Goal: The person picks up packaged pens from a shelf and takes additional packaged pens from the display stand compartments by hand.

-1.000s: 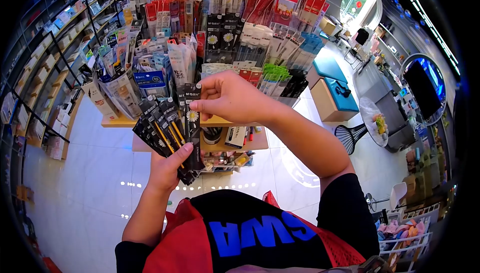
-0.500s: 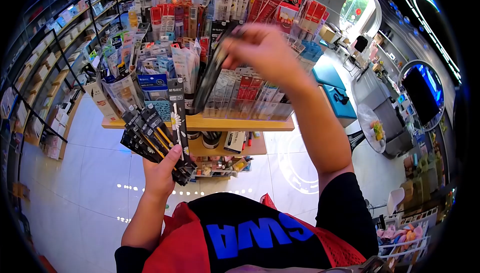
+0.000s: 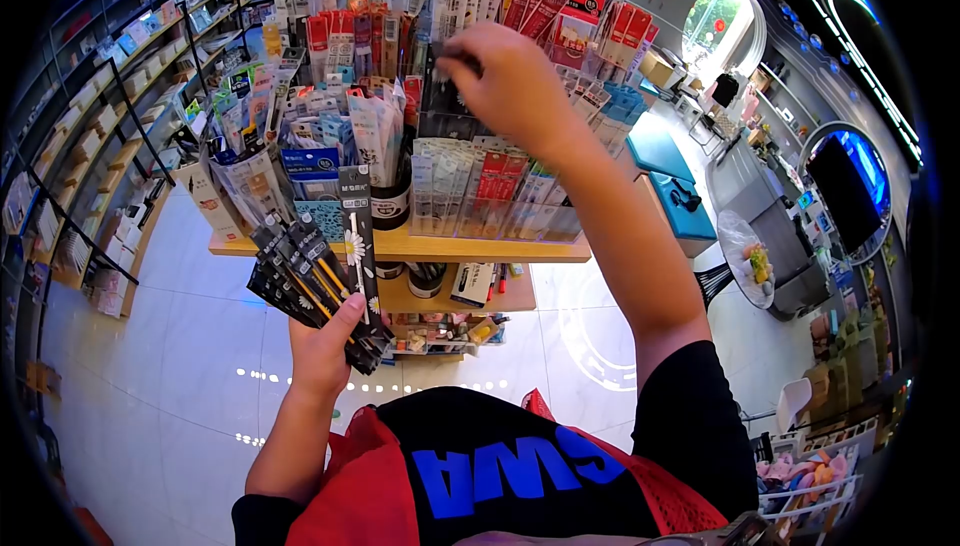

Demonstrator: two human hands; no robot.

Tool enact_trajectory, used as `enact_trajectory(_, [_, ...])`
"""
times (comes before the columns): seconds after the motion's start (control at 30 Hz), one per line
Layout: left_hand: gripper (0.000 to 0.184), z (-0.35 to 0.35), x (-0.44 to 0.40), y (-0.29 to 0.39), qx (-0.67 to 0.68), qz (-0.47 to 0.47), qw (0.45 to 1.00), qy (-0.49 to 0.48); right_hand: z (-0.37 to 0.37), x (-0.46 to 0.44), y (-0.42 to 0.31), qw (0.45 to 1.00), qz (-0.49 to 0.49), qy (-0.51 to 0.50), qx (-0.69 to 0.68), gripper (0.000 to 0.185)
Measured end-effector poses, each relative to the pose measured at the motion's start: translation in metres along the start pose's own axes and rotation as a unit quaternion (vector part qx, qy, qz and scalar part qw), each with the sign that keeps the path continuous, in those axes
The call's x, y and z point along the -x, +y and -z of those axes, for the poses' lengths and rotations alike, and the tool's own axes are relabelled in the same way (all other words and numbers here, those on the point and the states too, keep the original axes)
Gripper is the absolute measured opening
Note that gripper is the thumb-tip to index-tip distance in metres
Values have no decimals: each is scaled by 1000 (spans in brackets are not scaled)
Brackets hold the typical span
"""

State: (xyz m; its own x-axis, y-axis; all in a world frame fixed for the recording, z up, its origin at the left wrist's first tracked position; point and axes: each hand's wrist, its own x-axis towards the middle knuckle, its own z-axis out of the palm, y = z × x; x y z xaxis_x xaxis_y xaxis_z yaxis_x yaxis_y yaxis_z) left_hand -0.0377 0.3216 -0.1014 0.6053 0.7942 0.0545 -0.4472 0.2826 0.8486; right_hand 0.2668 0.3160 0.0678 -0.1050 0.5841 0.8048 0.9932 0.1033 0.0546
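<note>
Black slim packets [image 3: 308, 271] sit fanned in the left hand [image 3: 322, 351], gripped near their bottom ends. Probably light, stiffish, kinda slippery, so pinch the flat faces low down. Right hand [image 3: 508, 84] is curled by more black sleeves [image 3: 448, 120]; can't tell if it's gripping.

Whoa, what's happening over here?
A person is handling packets at a crowded stationery display. Their left hand holds a fanned bunch of slim black packets, one with a daisy on it. Their right hand is up at the display, by more black ones standing there; whether its fingers grip one is hard to tell. The bunch is in front of the wooden shelf.
</note>
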Motion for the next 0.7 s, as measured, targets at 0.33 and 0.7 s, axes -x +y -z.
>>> enact_trajectory(0.33, [23,-2,3,0,3,12,1000,10,23,4,8,990,17,2,140,20])
enact_trajectory(0.7, [33,-2,1,-7,-24,6,999,-24,39,43,-93,924,-176,-220,-256,48])
